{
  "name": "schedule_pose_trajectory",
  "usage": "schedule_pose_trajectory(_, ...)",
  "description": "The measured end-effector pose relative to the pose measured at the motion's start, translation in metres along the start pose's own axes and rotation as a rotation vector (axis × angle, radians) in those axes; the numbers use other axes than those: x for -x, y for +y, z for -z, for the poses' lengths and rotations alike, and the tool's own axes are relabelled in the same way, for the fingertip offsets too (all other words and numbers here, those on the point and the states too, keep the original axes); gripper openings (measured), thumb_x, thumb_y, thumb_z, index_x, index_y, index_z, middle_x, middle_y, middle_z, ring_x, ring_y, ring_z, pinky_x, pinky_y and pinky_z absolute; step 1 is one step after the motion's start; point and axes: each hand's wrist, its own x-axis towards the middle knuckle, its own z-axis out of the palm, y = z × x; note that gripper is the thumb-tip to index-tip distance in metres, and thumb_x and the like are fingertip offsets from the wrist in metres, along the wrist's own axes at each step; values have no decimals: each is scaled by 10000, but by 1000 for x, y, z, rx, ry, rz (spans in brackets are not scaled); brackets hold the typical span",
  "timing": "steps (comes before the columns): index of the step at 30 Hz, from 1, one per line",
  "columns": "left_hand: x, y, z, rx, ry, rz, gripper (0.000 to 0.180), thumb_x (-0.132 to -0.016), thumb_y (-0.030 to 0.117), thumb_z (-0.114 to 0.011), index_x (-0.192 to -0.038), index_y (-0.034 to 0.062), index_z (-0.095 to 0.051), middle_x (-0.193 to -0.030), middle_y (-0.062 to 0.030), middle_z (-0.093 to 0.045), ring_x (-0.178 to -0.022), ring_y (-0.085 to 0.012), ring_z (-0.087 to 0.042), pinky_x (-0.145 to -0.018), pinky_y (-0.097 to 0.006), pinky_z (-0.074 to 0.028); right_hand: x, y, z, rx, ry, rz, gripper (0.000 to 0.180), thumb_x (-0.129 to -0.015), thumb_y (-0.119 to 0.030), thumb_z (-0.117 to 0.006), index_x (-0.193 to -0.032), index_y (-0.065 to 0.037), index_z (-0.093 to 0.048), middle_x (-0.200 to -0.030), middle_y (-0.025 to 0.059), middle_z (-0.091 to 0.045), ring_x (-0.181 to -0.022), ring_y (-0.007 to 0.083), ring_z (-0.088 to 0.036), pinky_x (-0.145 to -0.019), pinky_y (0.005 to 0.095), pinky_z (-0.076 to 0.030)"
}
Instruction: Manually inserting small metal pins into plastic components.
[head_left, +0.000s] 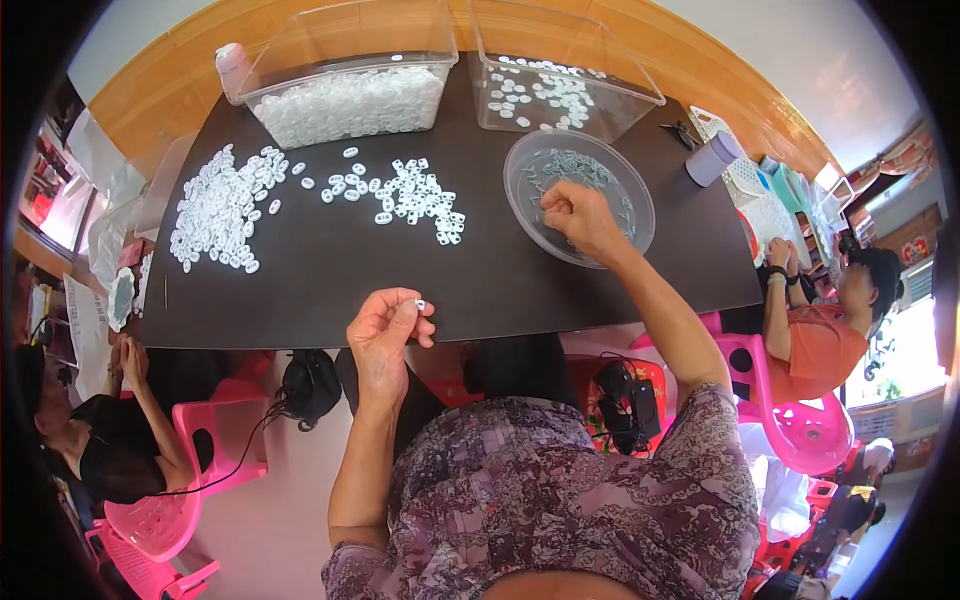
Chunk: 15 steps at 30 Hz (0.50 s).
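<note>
My left hand [385,335] is raised at the table's near edge, thumb and fingers closed on a small white plastic piece [420,303]. Over the round clear basin [515,190] my right hand [582,215] has its fingers drawn together in a pinch; what they hold, if anything, is too small to make out. Thin grey-green screw-like pieces [570,165] lie scattered in that basin. Between the hands and the back of the table is a loose group of white square pieces [425,195], with white oval pieces [350,185] beside it.
A large pile of white ovals [225,210] covers the table's left side. Behind stand two clear bins, one full [350,105], the other [635,115] with fewer pieces. A pink bottle [232,70] and a lilac cup [712,160] flank them. People sit at both sides.
</note>
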Motion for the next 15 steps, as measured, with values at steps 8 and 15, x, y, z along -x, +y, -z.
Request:
schedule_pose_trajectory(8, 1, 1, -3, -4, 8, 10, 101, -888, 75, -556, -907, -19, -588, -797, -104, -641, -578, -111, -567, -508, -227, -470, 6, -22, 5, 36, 18, -15, 138, -707, 22, -644, -839, -15, -624, -734, 2, -562, -647, 72, -498, -609, 223, -428)
schedule_pose_trajectory(15, 7, 6, -7, 64, 31, 31, 103, -889, 74, -558, -924, -19, -584, -790, -94, -625, -598, -113, -569, -520, -225, -471, 35, -90, -24, -237, -89, 19, 103, -745, 9, -644, -843, -18, -634, -789, 2, -579, -710, 53, -529, -643, 209, -428)
